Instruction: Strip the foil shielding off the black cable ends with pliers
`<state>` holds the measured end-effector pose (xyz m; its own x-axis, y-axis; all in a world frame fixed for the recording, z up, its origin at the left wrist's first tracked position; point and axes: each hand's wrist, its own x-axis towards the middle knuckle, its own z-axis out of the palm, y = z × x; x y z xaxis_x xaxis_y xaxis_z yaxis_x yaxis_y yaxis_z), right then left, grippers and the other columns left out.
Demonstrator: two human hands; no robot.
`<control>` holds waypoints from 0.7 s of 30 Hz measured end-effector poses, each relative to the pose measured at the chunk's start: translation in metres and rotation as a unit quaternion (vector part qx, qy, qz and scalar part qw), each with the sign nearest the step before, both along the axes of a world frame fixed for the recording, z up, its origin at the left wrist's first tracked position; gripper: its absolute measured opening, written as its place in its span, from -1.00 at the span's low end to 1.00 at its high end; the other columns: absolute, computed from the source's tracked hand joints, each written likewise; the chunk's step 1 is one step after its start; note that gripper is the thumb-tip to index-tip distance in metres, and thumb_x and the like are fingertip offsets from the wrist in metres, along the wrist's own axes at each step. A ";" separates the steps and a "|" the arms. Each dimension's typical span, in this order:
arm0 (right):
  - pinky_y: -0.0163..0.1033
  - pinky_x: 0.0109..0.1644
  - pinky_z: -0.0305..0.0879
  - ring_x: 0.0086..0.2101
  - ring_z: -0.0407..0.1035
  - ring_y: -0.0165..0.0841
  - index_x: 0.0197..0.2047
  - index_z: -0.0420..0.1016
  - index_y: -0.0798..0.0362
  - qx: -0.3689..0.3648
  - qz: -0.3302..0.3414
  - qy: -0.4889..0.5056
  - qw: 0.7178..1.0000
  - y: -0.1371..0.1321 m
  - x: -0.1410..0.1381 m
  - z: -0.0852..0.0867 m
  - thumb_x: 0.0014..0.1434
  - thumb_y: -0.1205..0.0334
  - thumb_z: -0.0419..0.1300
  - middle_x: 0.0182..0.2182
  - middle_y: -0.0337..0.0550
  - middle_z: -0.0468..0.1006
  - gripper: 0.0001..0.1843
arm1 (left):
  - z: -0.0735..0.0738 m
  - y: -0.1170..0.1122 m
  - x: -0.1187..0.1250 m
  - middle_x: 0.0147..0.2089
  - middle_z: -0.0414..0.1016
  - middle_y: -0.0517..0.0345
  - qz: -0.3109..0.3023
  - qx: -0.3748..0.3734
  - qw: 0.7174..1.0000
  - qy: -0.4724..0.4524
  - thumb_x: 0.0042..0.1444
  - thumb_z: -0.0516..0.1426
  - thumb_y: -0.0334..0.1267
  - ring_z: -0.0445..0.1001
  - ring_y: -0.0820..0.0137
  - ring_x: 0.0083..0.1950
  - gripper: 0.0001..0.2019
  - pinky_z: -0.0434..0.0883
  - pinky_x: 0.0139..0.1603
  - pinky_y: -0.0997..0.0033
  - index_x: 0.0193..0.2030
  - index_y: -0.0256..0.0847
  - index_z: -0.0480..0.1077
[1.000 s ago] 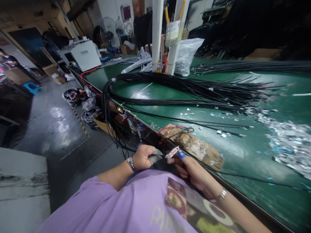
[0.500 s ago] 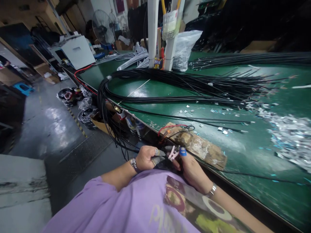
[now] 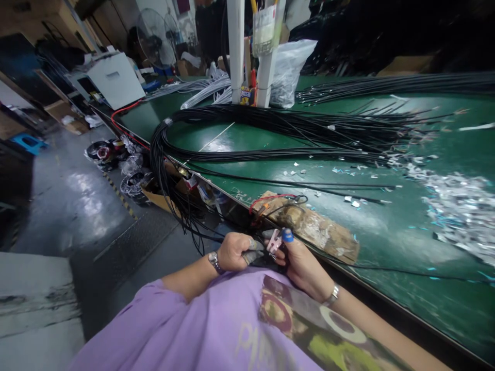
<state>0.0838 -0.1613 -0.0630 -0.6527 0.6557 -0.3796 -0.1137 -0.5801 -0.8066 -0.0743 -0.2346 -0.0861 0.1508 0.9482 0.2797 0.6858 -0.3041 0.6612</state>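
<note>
My left hand (image 3: pixel 235 251), with grey tape on its fingers, is closed in front of my body. A black cable (image 3: pixel 212 237) runs into it from the bundle hanging over the bench edge. My right hand (image 3: pixel 303 262), blue tape round its thumb, is closed on a small pink clip-like tool (image 3: pixel 274 242) with two short arms. The tool is close to the left fingertips; whether it touches the cable is hidden. Just beyond the hands lies a worn wooden block (image 3: pixel 328 237) with red and black wires on it.
A thick bundle of black cables (image 3: pixel 247 113) curves across the green bench (image 3: pixel 386 221) and hangs over its edge. Silvery scraps (image 3: pixel 460 206) are heaped at right. White posts (image 3: pixel 235 51) and a plastic bag (image 3: pixel 290 72) stand behind. Wrapped coils (image 3: pixel 133 185) sit on the floor.
The pink tool has turned slightly in my right hand, and the fingers below it have shifted. My left hand keeps its grip. The whole view has moved a little.
</note>
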 end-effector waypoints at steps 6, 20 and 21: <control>-0.31 -0.61 -0.25 -0.65 -0.16 -0.48 -0.58 0.37 0.04 0.017 0.019 0.001 1.000 0.000 0.001 0.001 -0.09 -0.45 0.10 -0.74 -0.34 0.08 -0.36 | 0.002 0.000 0.001 -0.53 0.43 0.02 0.007 0.001 0.999 -0.049 0.17 -0.03 -0.04 0.35 0.42 -0.48 -0.63 0.28 -0.40 0.45 -0.42 -0.20 0.48; -0.31 -0.60 -0.25 -0.67 -0.16 -0.51 -0.52 0.37 0.05 0.016 0.063 0.012 0.998 0.000 0.014 -0.007 -0.02 -0.42 0.06 -0.75 -0.37 0.10 -0.37 | 0.004 -0.020 -0.004 -0.50 0.45 0.02 0.034 -0.009 0.998 -0.043 0.05 0.11 0.11 0.38 0.41 -0.45 -0.62 0.31 -0.37 0.43 -0.49 -0.18 0.46; -0.31 -0.60 -0.26 -0.67 -0.15 -0.51 -0.50 0.38 0.06 0.013 0.076 0.013 0.997 0.000 0.016 -0.008 -0.03 -0.40 0.10 -0.74 -0.37 0.11 -0.39 | 0.004 -0.020 -0.004 -0.49 0.46 0.02 0.031 -0.001 0.999 -0.037 0.06 0.11 0.09 0.39 0.41 -0.45 -0.63 0.31 -0.37 0.44 -0.47 -0.18 0.47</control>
<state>0.0996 -0.1618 -0.0708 -0.7546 0.5580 -0.3454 -0.0474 -0.5713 -0.8193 -0.0786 -0.2551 -0.0818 0.0706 0.9557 0.2857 0.6518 -0.2610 0.7120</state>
